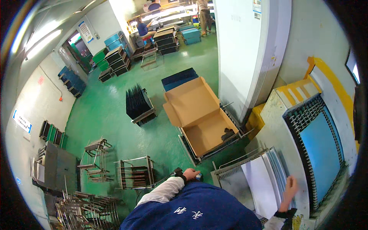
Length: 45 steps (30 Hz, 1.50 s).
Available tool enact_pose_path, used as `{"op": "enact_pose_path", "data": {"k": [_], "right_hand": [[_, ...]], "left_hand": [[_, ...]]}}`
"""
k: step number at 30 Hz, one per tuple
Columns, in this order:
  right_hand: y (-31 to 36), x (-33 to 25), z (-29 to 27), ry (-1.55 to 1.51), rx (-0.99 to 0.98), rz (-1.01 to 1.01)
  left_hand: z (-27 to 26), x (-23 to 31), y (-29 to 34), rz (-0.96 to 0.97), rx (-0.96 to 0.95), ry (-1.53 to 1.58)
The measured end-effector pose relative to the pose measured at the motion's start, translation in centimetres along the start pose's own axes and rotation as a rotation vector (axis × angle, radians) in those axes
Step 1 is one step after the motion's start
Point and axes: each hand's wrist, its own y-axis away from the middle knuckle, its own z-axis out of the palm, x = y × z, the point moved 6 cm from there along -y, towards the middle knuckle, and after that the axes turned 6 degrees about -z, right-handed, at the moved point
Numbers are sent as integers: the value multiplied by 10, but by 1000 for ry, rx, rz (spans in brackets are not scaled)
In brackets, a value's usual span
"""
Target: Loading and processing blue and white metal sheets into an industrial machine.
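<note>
My left hand (189, 174) is close in front of my body, beside a small dark object (199, 176) that I cannot make out. Its fingers are bent and partly hidden, so a grip cannot be seen. At the lower right, my right hand (290, 189) is beside several upright thin pale sheets (274, 168) in a metal rack (239, 162). Its fingers look loosely apart, with nothing visible in them. To the right of that hand, a blue panel (321, 149) fills the conveyor-like opening of a machine (301, 94).
Ahead, an open cardboard box (205, 140) with dark scraps rests on a rack. A rack of black sheets (138, 103) and metal frames (136, 172) stand on the green floor (111, 111). A white cabinet (241, 50) rises at right. People (143, 27) are at a lit bench behind.
</note>
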Motion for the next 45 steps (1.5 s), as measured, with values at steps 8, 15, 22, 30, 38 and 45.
{"op": "enact_pose_path", "data": {"k": [8,15,22,30,38,45], "right_hand": [[91,-41,55,266,-184,-54],[116,-61,70,443,-246,-8],[129,-77,75,474,-205,-6],[105,-57,61,461,73,16],[99,-47,63,524,57,75],[109,20,69,578,82,126]], "left_hand": [[0,7,-11,79,-6,-103],[-5,7,-15,58,-31,-111],[-5,-33,-41,140,-2,-291],[-5,-98,-109,218,-25,-77],[-47,-37,-33,25,-95,12],[-47,-61,-49,422,-37,-478]]}}
